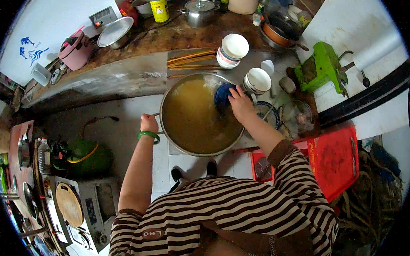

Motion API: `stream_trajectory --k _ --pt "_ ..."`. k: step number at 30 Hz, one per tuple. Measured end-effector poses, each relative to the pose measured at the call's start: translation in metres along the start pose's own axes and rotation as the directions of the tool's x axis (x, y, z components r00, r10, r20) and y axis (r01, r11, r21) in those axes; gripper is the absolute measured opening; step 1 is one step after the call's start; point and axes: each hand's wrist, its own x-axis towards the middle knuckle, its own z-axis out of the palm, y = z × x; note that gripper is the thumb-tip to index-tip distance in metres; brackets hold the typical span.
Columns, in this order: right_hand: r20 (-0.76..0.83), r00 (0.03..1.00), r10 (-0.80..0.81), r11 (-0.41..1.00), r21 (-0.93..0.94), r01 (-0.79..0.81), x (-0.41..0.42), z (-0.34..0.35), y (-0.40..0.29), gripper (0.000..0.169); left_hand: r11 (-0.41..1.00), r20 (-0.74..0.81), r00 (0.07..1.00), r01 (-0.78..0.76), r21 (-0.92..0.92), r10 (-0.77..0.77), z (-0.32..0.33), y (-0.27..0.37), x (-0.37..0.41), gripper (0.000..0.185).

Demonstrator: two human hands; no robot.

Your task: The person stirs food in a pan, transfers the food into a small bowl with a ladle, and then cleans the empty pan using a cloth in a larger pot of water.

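A wide metal pot (164, 130) holds murky yellow-brown water (197, 118) before me. At its left side my left hand (149, 123) is closed around the loop handle, with a green bangle on the wrist. My right hand (241, 103) presses a dark blue cloth (223, 95) against the inside of the pot's right wall, at the water's edge. Part of that cloth is hidden under my fingers. Just right of the pot stand white bowls (259, 80), and a taller stack of bowls (235, 47) rises behind it.
Chopsticks (191, 60) lie behind the pot. A lidded steel pot (200, 14) stands on the back counter. At right are a green hand-cranked machine (318, 68), a glass lid (297, 115) and a red plastic crate (333, 159). A green tank (90, 156) sits on the floor at left.
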Motion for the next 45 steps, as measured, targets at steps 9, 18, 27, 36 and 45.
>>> stream_trajectory --k 9,18,27,36,45 --pt "0.245 0.923 0.298 0.912 0.211 -0.351 -0.016 0.027 -0.057 0.06 0.713 0.257 0.885 -0.111 -0.693 0.388 0.01 0.076 -0.063 0.023" --pt "0.088 0.921 0.38 0.58 0.752 -0.312 -0.011 0.003 -0.1 0.031 0.19 0.862 0.35 0.879 -0.438 0.368 0.033 0.126 -0.035 0.046" --pt "-0.187 0.924 0.333 0.614 0.787 -0.062 -0.005 -0.035 -0.138 0.025 0.181 0.772 0.28 0.874 -0.451 0.57 0.046 0.126 -0.011 0.042" --pt "-0.184 0.878 0.443 0.802 0.519 -0.296 0.032 0.029 -0.09 0.03 0.199 0.661 0.319 0.787 -0.584 0.679 0.067 0.101 -0.017 0.04" --pt "0.341 0.914 0.219 0.951 0.135 -0.278 -0.003 0.034 -0.104 0.054 0.263 0.817 0.193 0.885 -0.384 0.543 0.049 0.078 -0.002 0.036"
